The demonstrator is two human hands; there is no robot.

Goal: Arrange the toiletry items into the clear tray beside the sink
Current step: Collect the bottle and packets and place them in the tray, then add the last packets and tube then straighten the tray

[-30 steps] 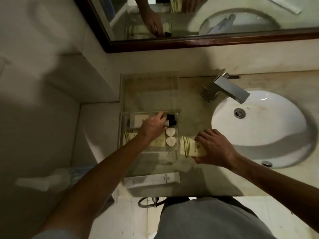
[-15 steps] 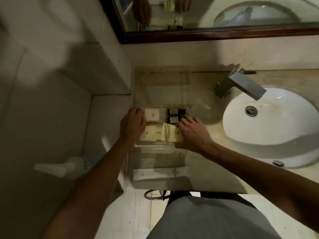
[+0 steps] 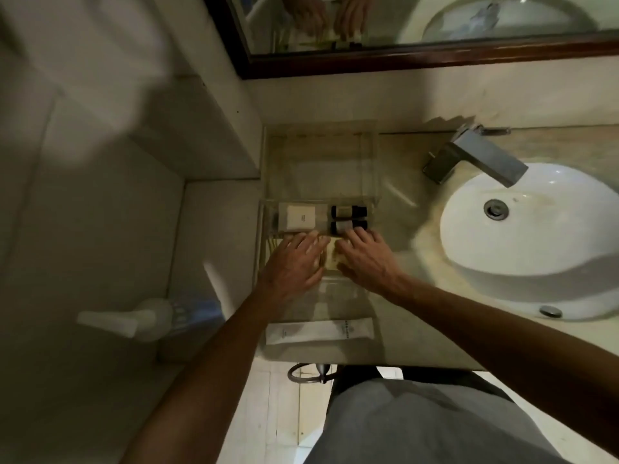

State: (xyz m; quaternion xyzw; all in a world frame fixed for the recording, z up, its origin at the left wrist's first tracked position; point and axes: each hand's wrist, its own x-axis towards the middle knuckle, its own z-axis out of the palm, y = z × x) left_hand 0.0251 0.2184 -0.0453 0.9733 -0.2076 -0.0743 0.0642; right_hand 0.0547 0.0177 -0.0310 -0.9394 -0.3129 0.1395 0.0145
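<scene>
A clear tray point(image 3: 320, 155) stands on the counter left of the sink. Inside its near part lie a white square box point(image 3: 298, 217) and two small black-capped bottles point(image 3: 348, 218), side by side. In front of these lie cream striped packets point(image 3: 330, 254), mostly covered by my hands. My left hand point(image 3: 294, 262) rests flat on the packets at the left, fingers spread. My right hand point(image 3: 363, 259) presses on them at the right, fingertips near the lower bottle. A long white packet point(image 3: 320, 330) lies on the counter outside the tray, near the front edge.
A white oval sink point(image 3: 536, 239) with a square metal faucet point(image 3: 475, 159) fills the right. A dark-framed mirror point(image 3: 418, 58) hangs behind. A white spray nozzle point(image 3: 134, 321) sits low at the left, below the counter. A tiled ledge point(image 3: 214, 142) borders the tray's left side.
My right hand carried a striped packet from beside the sink into the tray. My left hand moved from the bottles to the packets. Both hands now lie close together on the packets.
</scene>
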